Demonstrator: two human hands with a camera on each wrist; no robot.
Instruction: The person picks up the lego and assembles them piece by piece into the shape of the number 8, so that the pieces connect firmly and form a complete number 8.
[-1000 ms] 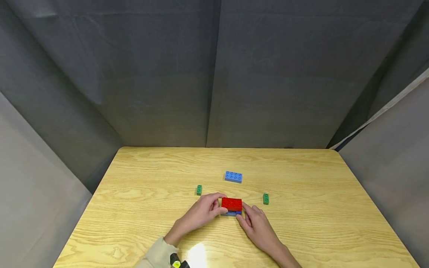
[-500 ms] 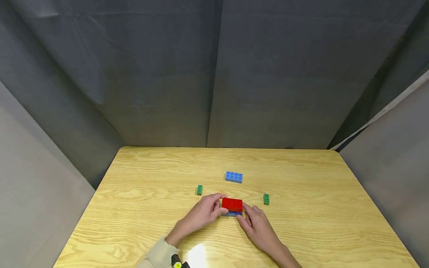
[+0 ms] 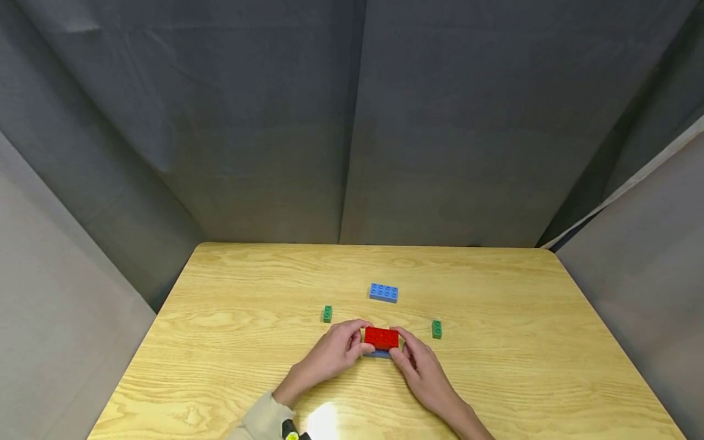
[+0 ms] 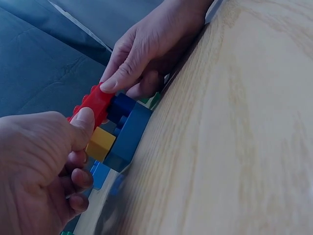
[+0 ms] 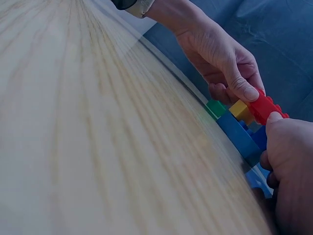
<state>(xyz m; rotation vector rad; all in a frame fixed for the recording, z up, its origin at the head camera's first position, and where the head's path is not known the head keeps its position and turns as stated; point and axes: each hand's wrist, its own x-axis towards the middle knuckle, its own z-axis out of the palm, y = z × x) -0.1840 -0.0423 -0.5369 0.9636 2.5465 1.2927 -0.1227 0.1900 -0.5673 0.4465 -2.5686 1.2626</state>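
Teamwork on one red brick [image 3: 382, 337]

The red brick is low in the middle of the head view. It sits over a yellow brick [image 4: 101, 144] and a dark blue brick [image 4: 122, 106], like a roof on two legs. A long blue brick [image 4: 131, 137] is under them. The left hand [image 3: 337, 351] pinches the red brick's left end and the right hand [image 3: 422, 370] pinches its right end, probably to keep it level. I can't tell if it is pushed all the way down.

Half a second ago, the right hand's pointing finger was lower, beside the stack. Now it is up at the red brick's top corner. The left hand looks the same.
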